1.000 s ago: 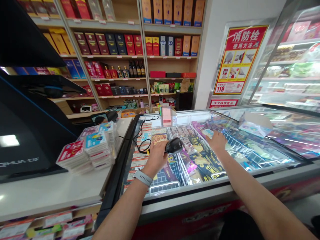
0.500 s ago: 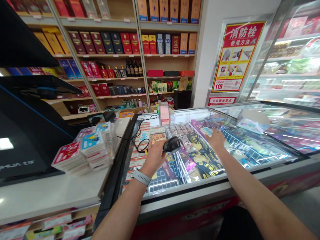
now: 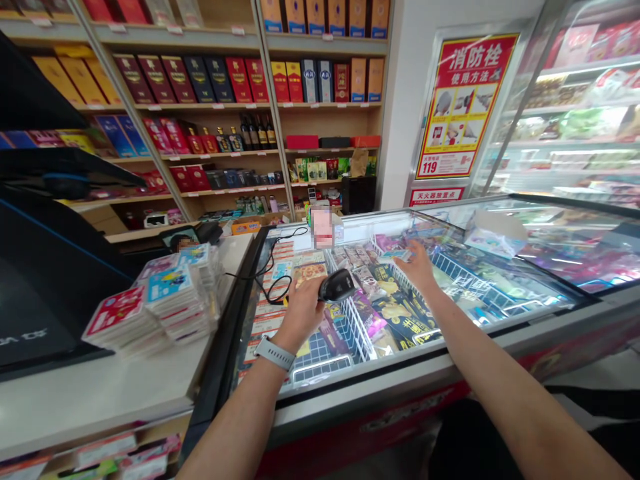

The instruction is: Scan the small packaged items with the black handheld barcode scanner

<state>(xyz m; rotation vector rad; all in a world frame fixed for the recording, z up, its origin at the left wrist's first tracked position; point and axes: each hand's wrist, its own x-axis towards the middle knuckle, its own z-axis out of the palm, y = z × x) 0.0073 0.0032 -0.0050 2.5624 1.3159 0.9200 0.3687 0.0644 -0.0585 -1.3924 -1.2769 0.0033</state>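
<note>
From where I'm watching, tall wooden shelves (image 3: 325,105) stacked with boxed liquor and bottles fill the back of the shop. To their right stands a white wall pillar (image 3: 403,107) beside a red-and-yellow fire hydrant instruction poster (image 3: 463,107). A lit glass-fronted refrigerated case (image 3: 565,133) runs along the right, and a white counter (image 3: 95,393) with a black checkout machine (image 3: 35,300) sits left.

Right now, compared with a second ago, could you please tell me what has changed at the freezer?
The right hand has moved left over the wire basket, reaching a small pale-blue packet. The left hand still grips the black handheld barcode scanner, and the stacked card packs remain on the counter.
</note>
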